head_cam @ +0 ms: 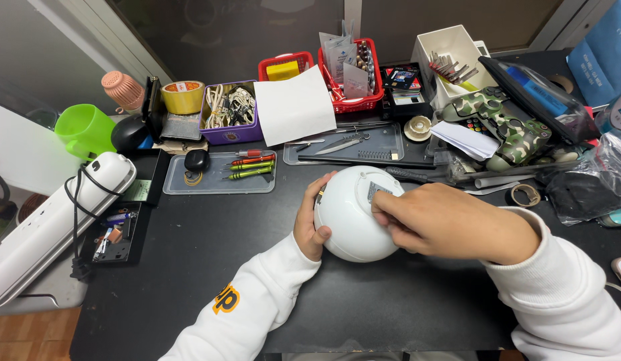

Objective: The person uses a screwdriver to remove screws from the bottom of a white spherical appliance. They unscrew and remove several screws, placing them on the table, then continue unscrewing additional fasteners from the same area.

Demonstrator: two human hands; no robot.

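Resting on the black tabletop [210,267] near its front edge, a smooth white rounded plastic shell [350,217], dome-like and about the shape of a bowl turned over, sits between the person's two hands. The left hand [309,224] is wrapped around the dome's left side, fingers curled behind it and the thumb pressed on the front, so it is closed on the shell. The right hand [444,224] lies over the right side, its fingertips [381,212] pinched at a small grey rectangular patch [377,192] on the upper surface; it too is closed against the shell, though whether it holds a small tool cannot be told. Both arms wear white sweatshirt sleeves [257,314]. Just behind the shell lie two clear shallow plastic trays: the left tray [217,184] holds red and green screwdrivers [252,167], the right tray [337,157] holds metal tweezers [344,144]. Further back stand a purple box of coiled white cables [230,110], a white sheet of paper [294,107], red mesh baskets [354,73] and a camouflage-patterned game controller [508,124]. At the far left are a bright green plastic mug [83,130], a roll of yellow tape [182,97] and a long white appliance wound with a black cord [56,220].
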